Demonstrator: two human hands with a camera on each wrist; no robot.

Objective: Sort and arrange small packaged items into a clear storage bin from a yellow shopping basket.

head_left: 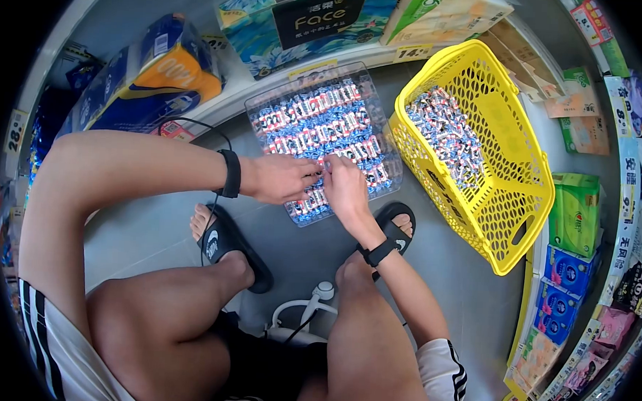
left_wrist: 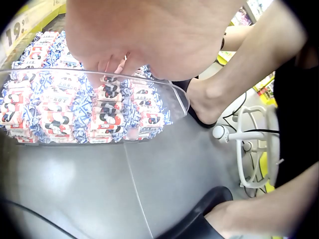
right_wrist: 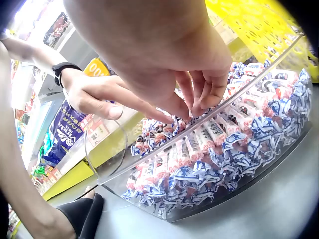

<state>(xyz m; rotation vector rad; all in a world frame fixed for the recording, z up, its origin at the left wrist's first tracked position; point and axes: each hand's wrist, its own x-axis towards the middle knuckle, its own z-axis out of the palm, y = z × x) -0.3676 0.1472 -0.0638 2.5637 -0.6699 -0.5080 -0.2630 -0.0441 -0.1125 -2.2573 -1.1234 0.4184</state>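
Twist-wrapped candies (head_left: 317, 121) in white, red and blue wrappers lie in neat rows in a clear plastic tray (head_left: 255, 103) on the floor. My left hand (head_left: 282, 179) reaches in from the left over the tray's near half, its extended fingers touching the candies. Beside it my right hand (head_left: 346, 191) bends down into the rows; its thumb and fingertips come together on a wrapped candy, mostly hidden by the fingers. In the right wrist view, the right fingers (right_wrist: 212, 92) are just behind the tray's raised clear wall, close to the left fingertips.
A yellow perforated basket (head_left: 512, 162) with a loose heap of candies (head_left: 445, 138) stands right of the tray. Shelves with tissue packs (head_left: 307, 21) border the back, and more goods (head_left: 575, 211) line the right. Slippered feet (head_left: 236, 247) flank the tray's near side; a white stool (head_left: 317, 297) is below.
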